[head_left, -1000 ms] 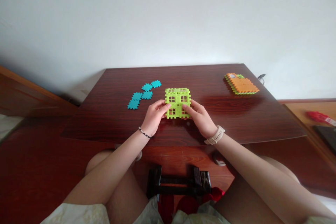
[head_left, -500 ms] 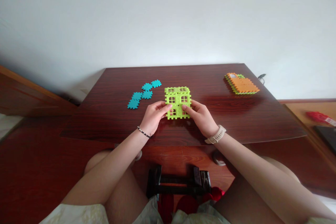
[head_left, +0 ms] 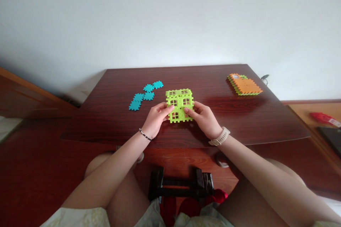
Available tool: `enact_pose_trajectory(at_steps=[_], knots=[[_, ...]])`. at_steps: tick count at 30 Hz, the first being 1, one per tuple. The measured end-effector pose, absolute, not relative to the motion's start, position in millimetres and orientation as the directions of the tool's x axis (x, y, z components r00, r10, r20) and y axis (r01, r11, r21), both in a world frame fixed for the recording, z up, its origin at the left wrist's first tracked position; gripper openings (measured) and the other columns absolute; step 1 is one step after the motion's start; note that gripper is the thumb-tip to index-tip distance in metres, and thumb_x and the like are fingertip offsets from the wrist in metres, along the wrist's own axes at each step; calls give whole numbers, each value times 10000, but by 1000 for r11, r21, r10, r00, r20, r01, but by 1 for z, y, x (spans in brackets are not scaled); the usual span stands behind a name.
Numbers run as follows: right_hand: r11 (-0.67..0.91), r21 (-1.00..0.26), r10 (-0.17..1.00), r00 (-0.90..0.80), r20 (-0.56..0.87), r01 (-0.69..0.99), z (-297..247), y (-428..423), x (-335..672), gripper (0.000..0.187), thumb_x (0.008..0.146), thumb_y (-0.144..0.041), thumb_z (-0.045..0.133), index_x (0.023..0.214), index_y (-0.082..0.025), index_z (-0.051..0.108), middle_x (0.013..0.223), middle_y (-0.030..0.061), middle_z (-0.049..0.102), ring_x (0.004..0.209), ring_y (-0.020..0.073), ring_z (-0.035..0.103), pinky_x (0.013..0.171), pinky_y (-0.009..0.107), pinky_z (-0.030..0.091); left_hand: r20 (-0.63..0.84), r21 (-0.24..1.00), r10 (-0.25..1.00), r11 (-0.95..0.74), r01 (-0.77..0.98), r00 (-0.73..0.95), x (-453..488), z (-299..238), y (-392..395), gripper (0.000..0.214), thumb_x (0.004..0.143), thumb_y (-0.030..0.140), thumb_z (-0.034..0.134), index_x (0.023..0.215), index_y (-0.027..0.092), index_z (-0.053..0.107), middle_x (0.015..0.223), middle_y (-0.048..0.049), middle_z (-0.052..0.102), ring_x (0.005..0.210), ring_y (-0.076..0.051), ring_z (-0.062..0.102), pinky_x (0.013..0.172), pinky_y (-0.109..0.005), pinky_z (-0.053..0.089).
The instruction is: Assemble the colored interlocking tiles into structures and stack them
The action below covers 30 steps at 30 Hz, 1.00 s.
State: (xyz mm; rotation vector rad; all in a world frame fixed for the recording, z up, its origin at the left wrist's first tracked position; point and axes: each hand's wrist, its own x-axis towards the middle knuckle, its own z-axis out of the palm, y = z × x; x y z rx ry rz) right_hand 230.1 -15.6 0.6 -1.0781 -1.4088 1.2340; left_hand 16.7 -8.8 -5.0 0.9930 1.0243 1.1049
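Between my hands is a lime-green block of joined interlocking panels (head_left: pixel 180 109), with window cut-outs and toothed edges, above the near middle of the table. My left hand (head_left: pixel 156 117) grips its left side, thumb on the front face. On the right side my right hand (head_left: pixel 204 117) is closed around the edge, its thumb also on the front. Most of my other fingers are hidden behind the panels. Several blue toothed tiles (head_left: pixel 138 97) lie flat to the left, beyond my left hand.
A stack of orange and green panels (head_left: pixel 247 86) sits at the table's far right. The dark wooden table (head_left: pixel 106 120) meets a pale wall (head_left: pixel 170 17). A black frame (head_left: pixel 181 186) stands under the near edge. Something red (head_left: pixel 323 118) lies at the far right.
The green block has tilted slightly and shifted a little to the left and toward me. Both hands keep their hold; the tiles and the stack lie as before.
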Motion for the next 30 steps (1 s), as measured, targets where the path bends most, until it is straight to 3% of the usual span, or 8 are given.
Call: enact_pose_trajectory(at_steps=[8,15,19,30], knots=[[169,-972,974,-180,139,163,2,-16,233,424,899,-633,798,993,-223,745,938,62,807,812,234,710,724,367,583,-151,974,977,173,-149,152,14,-3,-6,435,744,510,946,978,163,829,1017,-103,801,941,-219,719,850,-340,569],[165,-970,974,-182,132,179,0,-16,234,402,915,-621,788,970,-227,733,926,59,805,793,232,710,692,355,577,-177,964,973,202,-174,149,15,-3,-7,435,690,507,988,899,158,835,943,-89,803,878,-202,720,867,-352,573],[155,-974,976,-178,125,163,1,-16,233,413,906,-621,800,986,-219,746,930,62,805,807,234,717,716,361,588,-182,958,969,213,-194,167,16,-2,-10,472,706,519,981,978,158,848,999,-110,817,934,-223,744,907,-372,589],[102,-995,986,-131,101,4,-1,-17,228,397,876,-583,848,1058,-244,752,1050,69,821,921,241,750,856,403,633,-160,974,967,188,-125,200,16,-1,-11,455,742,508,963,1029,172,857,1041,-124,828,954,-261,761,831,-374,611]])
